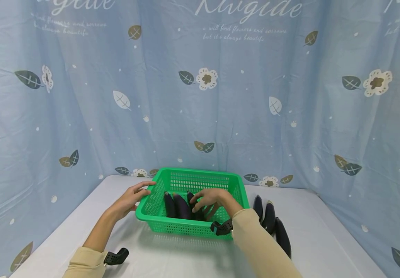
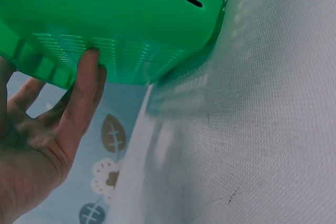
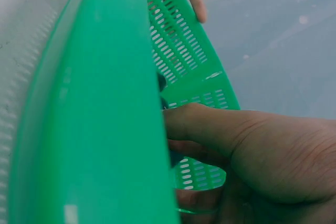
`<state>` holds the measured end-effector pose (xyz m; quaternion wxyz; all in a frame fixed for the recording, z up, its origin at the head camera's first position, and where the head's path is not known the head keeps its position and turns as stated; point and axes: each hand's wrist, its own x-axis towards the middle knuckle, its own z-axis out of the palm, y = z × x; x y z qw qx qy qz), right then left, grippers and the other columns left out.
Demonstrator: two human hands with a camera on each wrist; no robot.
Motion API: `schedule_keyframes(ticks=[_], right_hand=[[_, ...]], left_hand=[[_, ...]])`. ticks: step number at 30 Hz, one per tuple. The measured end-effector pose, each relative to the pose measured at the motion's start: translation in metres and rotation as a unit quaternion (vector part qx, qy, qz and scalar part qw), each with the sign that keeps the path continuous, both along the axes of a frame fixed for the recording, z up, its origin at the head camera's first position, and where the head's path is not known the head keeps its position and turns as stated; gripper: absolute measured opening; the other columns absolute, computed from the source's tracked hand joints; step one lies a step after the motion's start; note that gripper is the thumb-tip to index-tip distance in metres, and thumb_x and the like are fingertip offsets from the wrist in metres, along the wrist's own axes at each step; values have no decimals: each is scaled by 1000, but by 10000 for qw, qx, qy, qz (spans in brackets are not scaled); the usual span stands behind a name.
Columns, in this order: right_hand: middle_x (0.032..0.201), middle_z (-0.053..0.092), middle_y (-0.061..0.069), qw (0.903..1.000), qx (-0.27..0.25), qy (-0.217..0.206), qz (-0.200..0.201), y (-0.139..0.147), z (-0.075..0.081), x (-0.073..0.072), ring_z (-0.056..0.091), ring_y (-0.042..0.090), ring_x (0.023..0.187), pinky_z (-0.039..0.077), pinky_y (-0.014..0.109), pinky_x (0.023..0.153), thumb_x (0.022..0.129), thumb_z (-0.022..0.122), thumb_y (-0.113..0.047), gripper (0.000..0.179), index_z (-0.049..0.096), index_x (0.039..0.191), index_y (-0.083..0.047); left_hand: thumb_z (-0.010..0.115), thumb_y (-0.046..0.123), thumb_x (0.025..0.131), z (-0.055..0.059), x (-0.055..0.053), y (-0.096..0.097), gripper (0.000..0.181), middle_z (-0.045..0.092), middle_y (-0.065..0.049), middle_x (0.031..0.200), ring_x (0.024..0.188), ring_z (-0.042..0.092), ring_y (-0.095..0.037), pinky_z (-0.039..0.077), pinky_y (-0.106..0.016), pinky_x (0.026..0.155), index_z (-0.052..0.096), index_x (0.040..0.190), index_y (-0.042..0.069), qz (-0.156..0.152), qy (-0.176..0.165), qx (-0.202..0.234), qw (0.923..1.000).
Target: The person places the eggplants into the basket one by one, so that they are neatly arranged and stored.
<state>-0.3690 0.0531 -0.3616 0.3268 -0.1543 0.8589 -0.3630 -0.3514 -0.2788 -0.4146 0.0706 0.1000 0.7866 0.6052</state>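
Observation:
A green plastic basket [image 1: 200,231] with slotted walls stands on the white table. My left hand [image 1: 128,201] holds its left rim, some fingers over the edge and others against the outer wall, as the left wrist view shows [image 2: 47,145]. Inside the basket lie dark purple eggplants [image 1: 181,206] side by side. My right hand [image 1: 211,199] reaches over the near rim and grips the rightmost eggplant [image 1: 190,196] there, thumb and fingers bent about it. In the right wrist view the basket's near wall [image 3: 110,98] hides most of those fingertips.
To the right of the basket, several more eggplants [image 1: 269,216] lie on the white tablecloth [image 1: 325,231], partly behind my right sleeve [image 1: 255,239]. A blue curtain [image 1: 227,116] printed with leaves and flowers hangs behind the table and along both sides.

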Motion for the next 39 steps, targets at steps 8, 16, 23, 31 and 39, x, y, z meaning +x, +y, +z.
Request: schedule_keyframes(ticks=[8,16,23,31,39], right_hand=[[131,58,17,10000,13,10,-6,2,0,0,63,38,111,60,45,75,88,74,-21,52,56,137,-14],[128,59,16,9999,9,140,58,4,-1,1,63,36,110,60,46,75,89,74,-23,50,58,135,-15],[127,60,14,9991,115,352,196,7,0,5,65,36,108,59,47,78,89,73,-25,50,57,135,-15],[129,58,14,9985,203,423,298,11,2,11,63,37,110,58,48,81,91,71,-27,52,55,138,-14],[133,56,14,9980,198,508,327,16,1,14,62,38,113,58,49,81,91,71,-28,50,57,136,-16]], left_hand=[[55,39,100,0,2,0,53,39,-20,152,129,53,-37,59,-48,73,41,149,25,21,13,-9,10000],[51,34,103,1,4,1,49,41,-21,150,123,58,-32,59,-49,73,40,149,24,4,6,-7,10000],[53,36,102,2,4,2,50,42,-21,149,122,59,-31,59,-48,73,40,149,24,6,24,-19,10000],[50,32,103,3,6,3,48,43,-22,148,120,60,-30,59,-49,73,40,149,24,32,30,-21,10000],[52,35,102,2,7,3,50,42,-22,149,122,59,-32,59,-49,74,40,149,24,6,55,-17,10000]])
